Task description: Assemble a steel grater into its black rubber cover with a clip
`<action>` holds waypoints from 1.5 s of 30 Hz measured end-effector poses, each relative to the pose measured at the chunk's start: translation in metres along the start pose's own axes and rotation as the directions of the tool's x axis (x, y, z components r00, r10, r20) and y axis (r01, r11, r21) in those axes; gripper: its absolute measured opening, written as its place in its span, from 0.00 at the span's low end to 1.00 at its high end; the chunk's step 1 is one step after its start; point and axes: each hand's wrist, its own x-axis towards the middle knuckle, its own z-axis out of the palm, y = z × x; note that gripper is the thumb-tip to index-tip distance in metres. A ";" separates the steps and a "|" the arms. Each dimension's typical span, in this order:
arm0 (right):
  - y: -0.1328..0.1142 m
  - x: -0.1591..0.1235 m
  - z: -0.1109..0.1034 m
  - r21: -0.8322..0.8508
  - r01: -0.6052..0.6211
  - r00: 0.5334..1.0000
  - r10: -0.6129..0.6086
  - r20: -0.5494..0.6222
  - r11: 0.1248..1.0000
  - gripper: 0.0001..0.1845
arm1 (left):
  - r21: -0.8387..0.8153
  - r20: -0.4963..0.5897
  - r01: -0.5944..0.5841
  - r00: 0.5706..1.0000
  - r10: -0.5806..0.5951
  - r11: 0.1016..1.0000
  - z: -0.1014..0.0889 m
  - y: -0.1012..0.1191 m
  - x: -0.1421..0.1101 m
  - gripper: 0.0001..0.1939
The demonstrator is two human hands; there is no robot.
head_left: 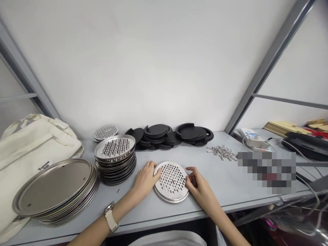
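Observation:
A round metal grater plate [171, 181] with rows of slots lies flat on the grey table in front of me. Its rim looks doubled at the lower edge; whether a second piece sits beneath cannot be told. My left hand [146, 177] grips the left rim, thumb on top, a watch with a pale strap on that wrist. At the right rim, my right hand [200, 186] holds the edge with curled fingers and thumb. Left of the plate stands a tall stack of round grater plates [115, 150], the top one with raised teeth.
Large oval metal trays [53, 188] are stacked at left beside a cream bag [38, 143]. Black round holders [157, 131] lie along the wall, with more grater plates [105, 132] behind the stack. Small metal hooks [221, 152] form a pile at right, near cables and a white box [257, 140].

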 end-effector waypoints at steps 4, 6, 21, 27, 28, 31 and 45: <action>0.002 0.001 0.000 0.080 0.005 1.000 -0.005 0.006 0.997 0.14 | -0.236 -0.024 -0.016 1.000 0.011 0.972 0.004 -0.008 0.005 0.12; 0.003 0.002 -0.001 0.120 0.000 1.000 0.000 -0.002 0.993 0.15 | -0.377 -0.015 0.014 1.000 -0.021 0.926 0.007 -0.012 0.010 0.16; 0.006 -0.001 -0.005 0.431 0.141 0.977 -0.055 -0.204 0.892 0.19 | -0.875 -0.057 -0.081 0.996 0.064 0.477 -0.016 0.003 0.014 0.19; 0.002 -0.007 -0.010 0.184 0.186 0.979 -0.166 -0.120 0.965 0.08 | -0.721 -0.227 -0.310 0.951 0.212 0.620 -0.030 0.002 0.010 0.13; 0.002 -0.008 -0.011 0.164 0.201 0.972 -0.176 -0.153 0.966 0.08 | -0.696 -0.228 -0.319 0.948 0.223 0.643 -0.032 0.003 0.009 0.13; 0.003 -0.009 -0.012 0.122 0.228 0.956 -0.197 -0.219 0.966 0.09 | -0.593 -0.250 -0.367 0.930 0.269 0.717 -0.034 0.006 0.006 0.13; 0.003 -0.004 -0.011 0.333 0.089 0.993 -0.109 0.041 0.939 0.11 | -0.866 -0.114 -0.138 0.990 0.078 0.480 -0.026 0.006 0.011 0.15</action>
